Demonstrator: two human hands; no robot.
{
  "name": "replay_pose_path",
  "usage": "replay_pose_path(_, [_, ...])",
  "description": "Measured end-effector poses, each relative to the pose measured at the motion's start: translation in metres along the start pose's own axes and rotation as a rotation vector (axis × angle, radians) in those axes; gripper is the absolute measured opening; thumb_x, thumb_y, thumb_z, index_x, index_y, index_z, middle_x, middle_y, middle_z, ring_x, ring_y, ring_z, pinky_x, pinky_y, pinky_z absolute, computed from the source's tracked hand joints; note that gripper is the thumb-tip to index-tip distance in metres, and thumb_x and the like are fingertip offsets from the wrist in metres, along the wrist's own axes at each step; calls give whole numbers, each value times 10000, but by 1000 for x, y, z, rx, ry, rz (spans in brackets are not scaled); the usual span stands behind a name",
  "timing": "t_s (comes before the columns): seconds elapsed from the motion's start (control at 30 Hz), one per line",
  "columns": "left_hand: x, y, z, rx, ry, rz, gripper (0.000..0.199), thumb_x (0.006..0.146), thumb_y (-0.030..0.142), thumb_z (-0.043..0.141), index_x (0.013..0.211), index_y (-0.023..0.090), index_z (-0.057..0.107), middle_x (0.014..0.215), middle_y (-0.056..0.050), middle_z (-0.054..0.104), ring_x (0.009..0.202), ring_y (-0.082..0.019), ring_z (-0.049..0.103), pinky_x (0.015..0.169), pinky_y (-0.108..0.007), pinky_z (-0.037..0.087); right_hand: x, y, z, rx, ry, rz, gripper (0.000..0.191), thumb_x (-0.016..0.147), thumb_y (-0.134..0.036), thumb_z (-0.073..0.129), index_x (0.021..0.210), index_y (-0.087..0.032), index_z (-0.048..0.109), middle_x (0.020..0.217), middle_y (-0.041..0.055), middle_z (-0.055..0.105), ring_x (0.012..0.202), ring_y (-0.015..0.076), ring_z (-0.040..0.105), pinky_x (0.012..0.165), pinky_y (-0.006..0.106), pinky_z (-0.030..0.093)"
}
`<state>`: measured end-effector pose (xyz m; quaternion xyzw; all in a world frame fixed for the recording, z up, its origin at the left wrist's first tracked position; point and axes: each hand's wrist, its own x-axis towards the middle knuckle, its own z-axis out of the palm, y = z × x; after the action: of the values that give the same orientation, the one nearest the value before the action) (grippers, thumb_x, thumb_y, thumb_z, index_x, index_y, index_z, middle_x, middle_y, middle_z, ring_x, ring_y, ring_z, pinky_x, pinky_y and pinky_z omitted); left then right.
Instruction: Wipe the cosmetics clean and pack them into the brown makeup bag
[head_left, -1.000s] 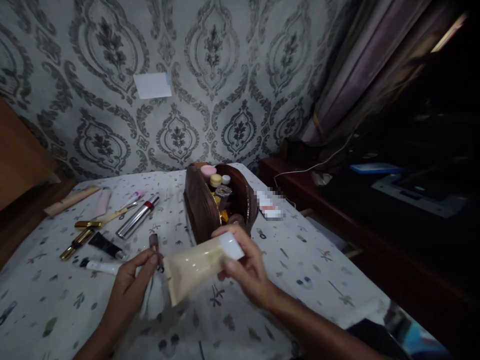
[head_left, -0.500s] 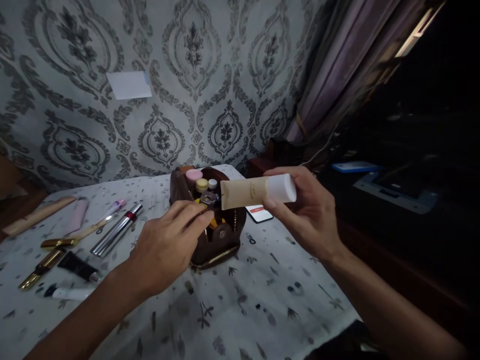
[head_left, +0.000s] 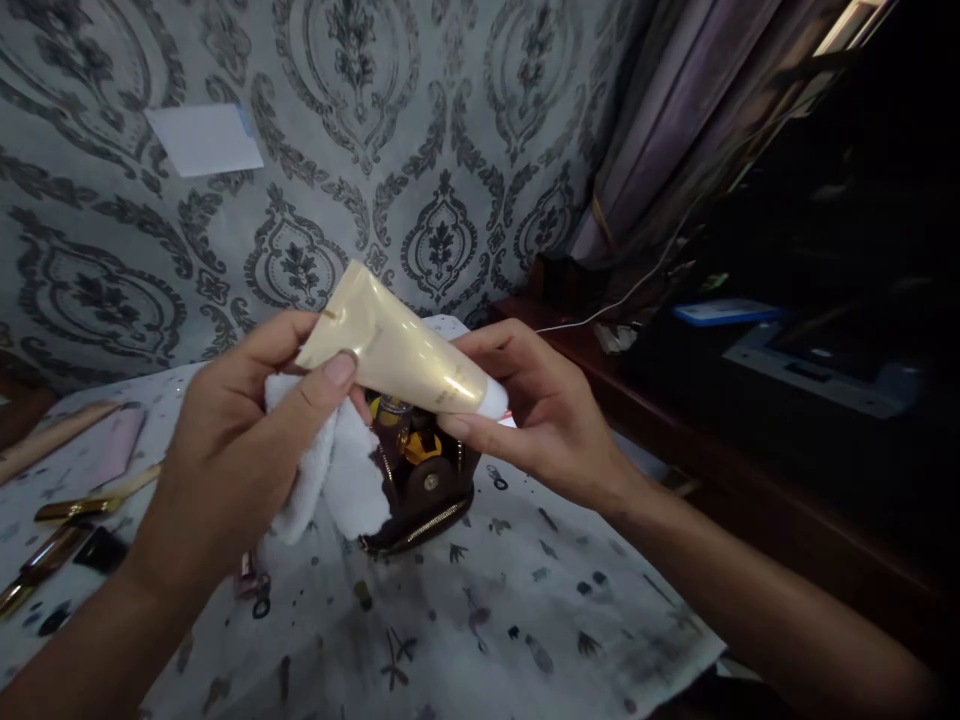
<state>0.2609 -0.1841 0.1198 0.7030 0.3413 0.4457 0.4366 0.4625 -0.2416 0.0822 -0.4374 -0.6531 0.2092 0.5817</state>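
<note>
A pale gold cosmetic tube [head_left: 401, 345] with a white cap [head_left: 493, 399] is held up between both my hands, above the bag. My left hand [head_left: 244, 425] is closed on its flat crimped end, thumb on top. A white cloth [head_left: 352, 480] hangs from the same hand, under the tube. My right hand [head_left: 540, 415] is closed around the cap end, fingers behind and thumb below. Behind and beneath sits an open brown zip bag [head_left: 427, 505] with small containers inside, partly hidden by the hands and cloth.
To the left on the patterned tablecloth [head_left: 450, 650] lie a pink tube [head_left: 118, 447], a gold-coloured tube [head_left: 75, 508] and a black-capped item [head_left: 100, 550]. A dark wooden surface [head_left: 720, 500] with a blue-edged object [head_left: 727, 312] is at right. A patterned wall stands behind.
My left hand has come up from the bag, now with a white cloth, and has taken the tube's flat end. My right hand has moved left, and the tube now slants down toward its cap.
</note>
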Motion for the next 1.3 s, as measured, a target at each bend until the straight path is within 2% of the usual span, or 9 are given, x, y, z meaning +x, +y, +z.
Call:
replay_pose_path(0.2, [9,12,2,422,57,344,200,932,310,590,750,235,629,586,81,514,538,-78,480,513,-218,347,12,6,-2,-328,-40,-133,327,825,-315,764,1096,-202,621,1022,28,683,961,208,654,841,331,520])
replay_pose_path(0.4, [10,8,12,542,-3,419,182,915,353,573,798,224,625,677,62,625,561,-93,528,471,-223,294,14,5,-2,-525,-21,-180,344,849,-401,734,1113,-216,614,983,38,673,857,205,619,778,349,522])
replay_pose_path(0.53, [8,4,16,512,-63,419,192,903,373,558,817,224,641,710,44,651,592,-115,581,503,-219,329,13,3,3,-497,-1,-197,437,852,-391,729,1223,-228,565,1060,45,652,917,210,627,789,354,551])
replay_pose_path(0.7, [18,-6,10,335,-198,352,215,876,428,642,977,261,731,850,33,721,781,-165,681,669,-207,473,13,9,3,-330,54,-139,683,828,-368,749,1404,-274,394,1068,43,641,894,201,645,719,331,572])
replay_pose_path(0.8, [25,-22,5,487,-234,427,288,943,411,543,1121,260,712,946,6,747,869,-199,707,783,-257,517,14,13,-4,-240,80,-98,796,799,-377,778,1451,-302,326,1058,30,634,881,185,655,706,312,571])
replay_pose_path(0.9, [26,-39,5,751,-278,584,312,966,297,445,1118,253,713,1098,-44,742,1037,-265,693,896,-366,542,17,16,-12,-188,41,-70,796,772,-395,800,1432,-317,362,1063,16,628,886,171,661,706,294,569])
replay_pose_path(1.1, [25,-52,-2,1044,-481,758,484,844,127,416,1269,235,623,1275,-66,707,1141,-284,675,792,-393,624,23,22,-21,-221,12,-33,594,804,-356,770,1315,-283,476,1063,9,639,849,146,668,707,276,583])
replay_pose_path(1.2, [30,-54,-9,1050,-585,797,533,805,154,444,1302,247,615,1283,-55,710,1124,-282,692,760,-376,642,28,26,-24,-209,47,-44,564,819,-350,757,1303,-289,475,1072,6,638,819,133,662,700,279,584])
replay_pose_path(1.3, [30,-60,-14,1027,-588,835,569,785,146,426,1305,267,622,1251,-40,728,1091,-278,710,674,-344,647,33,31,-24,-204,72,-45,564,820,-344,754,1303,-293,469,1082,9,634,825,134,654,706,280,585])
